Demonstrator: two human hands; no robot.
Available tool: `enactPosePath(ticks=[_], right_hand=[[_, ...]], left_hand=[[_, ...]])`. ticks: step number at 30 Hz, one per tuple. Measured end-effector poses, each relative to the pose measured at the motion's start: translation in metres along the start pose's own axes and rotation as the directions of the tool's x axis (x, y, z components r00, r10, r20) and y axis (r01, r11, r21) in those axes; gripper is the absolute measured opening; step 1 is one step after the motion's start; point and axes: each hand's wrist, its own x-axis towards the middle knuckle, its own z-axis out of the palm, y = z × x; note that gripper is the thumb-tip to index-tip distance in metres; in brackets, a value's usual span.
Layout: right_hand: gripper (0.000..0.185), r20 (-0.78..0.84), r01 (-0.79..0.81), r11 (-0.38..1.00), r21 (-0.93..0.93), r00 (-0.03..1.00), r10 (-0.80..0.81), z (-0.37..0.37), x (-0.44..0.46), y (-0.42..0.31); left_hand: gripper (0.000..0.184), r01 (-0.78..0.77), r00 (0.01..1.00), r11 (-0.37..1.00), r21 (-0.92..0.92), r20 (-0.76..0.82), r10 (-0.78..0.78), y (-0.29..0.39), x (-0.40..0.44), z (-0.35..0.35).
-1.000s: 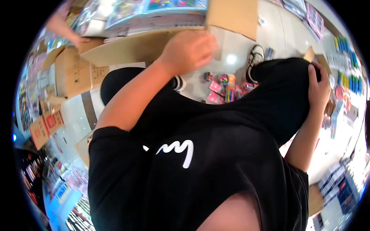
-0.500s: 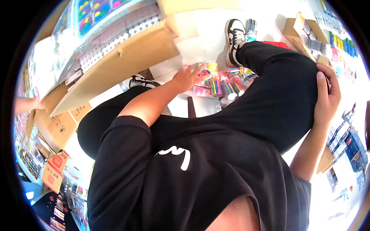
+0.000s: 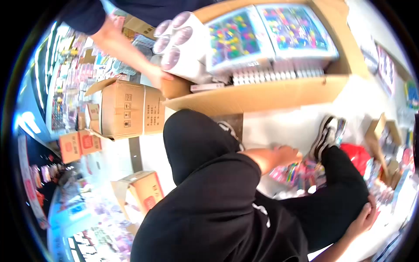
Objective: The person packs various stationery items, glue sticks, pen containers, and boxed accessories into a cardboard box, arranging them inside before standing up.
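My left hand (image 3: pixel 286 156) is over the floor beside a cluster of colourful packs of marker pens (image 3: pixel 297 173). Motion blur smears its fingers, so I cannot make out whether they grip anything. My right hand (image 3: pixel 363 219) rests on my right knee, its fingers laid against the black trousers (image 3: pixel 336 205) and holding nothing. Several of the packs lie between my legs, near my right shoe (image 3: pixel 327 135).
Another person's hand (image 3: pixel 159 77) touches a large open carton (image 3: pixel 262 97) holding white-capped cylinders and trays of colourful pieces. Closed-in cartons (image 3: pixel 126 109) and a smaller box (image 3: pixel 146 190) stand left. A red bag (image 3: pixel 355 157) and an open box (image 3: pixel 382 135) lie right.
My view has swung left, bringing the large carton and the other person's arm into sight. My left hand stays near the packs, its fingers now blurred; my right hand remains on the knee.
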Motion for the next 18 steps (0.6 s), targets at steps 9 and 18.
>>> enactPosePath(ticks=[9, 18], right_hand=[[0.03, 0.136, 0.377, 0.848, -0.373, 0.926, -0.352, 0.042, 0.026, -0.099], [0.074, 0.737, 0.295, 0.814, 0.501, 0.347, -0.58, 0.15, 0.034, -0.199]], left_hand=[[0.058, 0.111, 0.986, 0.988, -0.111, -0.111, -0.123, 0.033, -0.095, -0.122], [0.05, 0.102, 0.863, 0.946, -0.308, -0.446, -0.238, 0.106, -0.255, -0.263]])
